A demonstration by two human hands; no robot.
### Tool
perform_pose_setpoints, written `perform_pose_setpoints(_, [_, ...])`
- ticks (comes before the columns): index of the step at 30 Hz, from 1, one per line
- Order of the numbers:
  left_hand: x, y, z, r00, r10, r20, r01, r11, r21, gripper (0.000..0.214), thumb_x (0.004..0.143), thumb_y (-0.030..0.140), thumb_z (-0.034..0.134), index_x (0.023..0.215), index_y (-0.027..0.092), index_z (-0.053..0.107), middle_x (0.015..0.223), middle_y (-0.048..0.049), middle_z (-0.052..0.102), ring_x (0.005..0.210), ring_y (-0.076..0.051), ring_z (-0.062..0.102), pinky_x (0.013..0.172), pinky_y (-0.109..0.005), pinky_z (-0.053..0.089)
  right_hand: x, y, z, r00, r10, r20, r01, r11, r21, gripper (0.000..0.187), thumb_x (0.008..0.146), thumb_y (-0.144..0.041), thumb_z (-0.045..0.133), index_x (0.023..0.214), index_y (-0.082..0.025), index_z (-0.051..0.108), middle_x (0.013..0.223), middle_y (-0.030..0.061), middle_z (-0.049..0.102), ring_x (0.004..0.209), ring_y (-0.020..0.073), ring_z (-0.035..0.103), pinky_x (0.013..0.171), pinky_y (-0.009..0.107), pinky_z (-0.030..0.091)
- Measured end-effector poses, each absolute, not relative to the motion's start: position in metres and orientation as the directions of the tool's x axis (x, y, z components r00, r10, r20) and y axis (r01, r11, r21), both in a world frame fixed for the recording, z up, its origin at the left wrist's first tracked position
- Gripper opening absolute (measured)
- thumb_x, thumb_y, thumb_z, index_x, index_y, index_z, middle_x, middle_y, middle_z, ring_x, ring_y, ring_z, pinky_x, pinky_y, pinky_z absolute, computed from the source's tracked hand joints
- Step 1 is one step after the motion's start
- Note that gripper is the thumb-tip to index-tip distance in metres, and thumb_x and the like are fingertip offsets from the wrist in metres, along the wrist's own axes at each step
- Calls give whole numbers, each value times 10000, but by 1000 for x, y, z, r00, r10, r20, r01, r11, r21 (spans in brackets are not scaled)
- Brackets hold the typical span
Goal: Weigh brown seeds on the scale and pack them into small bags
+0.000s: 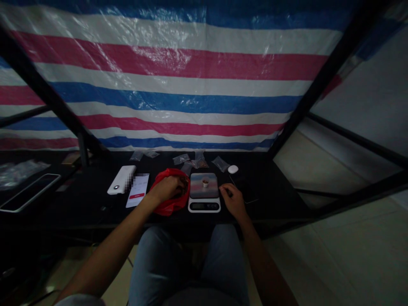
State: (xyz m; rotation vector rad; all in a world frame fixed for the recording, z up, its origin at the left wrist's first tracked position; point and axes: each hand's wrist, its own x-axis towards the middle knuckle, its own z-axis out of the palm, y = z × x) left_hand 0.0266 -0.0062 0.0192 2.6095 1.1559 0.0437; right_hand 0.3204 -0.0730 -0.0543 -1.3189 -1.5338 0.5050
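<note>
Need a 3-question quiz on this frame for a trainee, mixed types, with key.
1. Multiple choice: what is the left hand reaching into?
A) the white power bank
B) the red bag
C) a clear plastic bag

2. True or false: the right hand is inside the red bag.

3. Fill in the blank: the small cup stands on the ____.

Key:
1. B
2. False; the right hand is beside the scale.
3. scale
</note>
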Motion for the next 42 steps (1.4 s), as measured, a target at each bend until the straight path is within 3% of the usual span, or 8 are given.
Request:
perform_pose_setpoints(9, [18,17,30,697,711,-89,687,-627,367,314,890,177,601,1160,211,759,1212,-70,760,1140,-241,693,986,-299,489,322,-75,-57,76,902,424,483,339,-808,225,950,-354,560,854,-201,694,908,75,711,854,215,656,734,328,493])
perform_pose_setpoints(19, [52,20,58,702,712,6,628,-622,468,232,882,175,636,1065,188,779,1082,-61,790,981,-211,726,870,-260,511,322,-75,-58,75,903,423,472,342,-813,216,946,-343,571,855,-197,701,912,72,713,849,212,659,746,331,502])
perform_pose_setpoints(23, [80,20,65,764,645,27,544,-665,511,229,893,160,628,1072,172,770,1088,-75,789,980,-204,721,863,-260,498,323,-74,-60,68,902,427,477,346,-808,217,947,-344,573,858,-197,705,896,69,710,844,211,660,753,332,504])
perform_pose_setpoints(35, [119,29,64,846,522,-108,514,-744,427,192,837,75,647,900,184,793,907,-37,801,869,-174,725,723,-212,429,322,-75,-55,87,900,427,465,342,-816,214,939,-343,569,848,-202,701,885,71,713,848,214,666,783,346,522])
perform_pose_setpoints(42, [120,28,65,838,534,-116,532,-750,392,220,839,62,630,914,189,793,883,-31,795,831,-167,722,722,-219,435,323,-71,-61,147,889,435,525,302,-796,189,931,-314,553,929,-202,706,942,86,714,872,226,662,799,365,536])
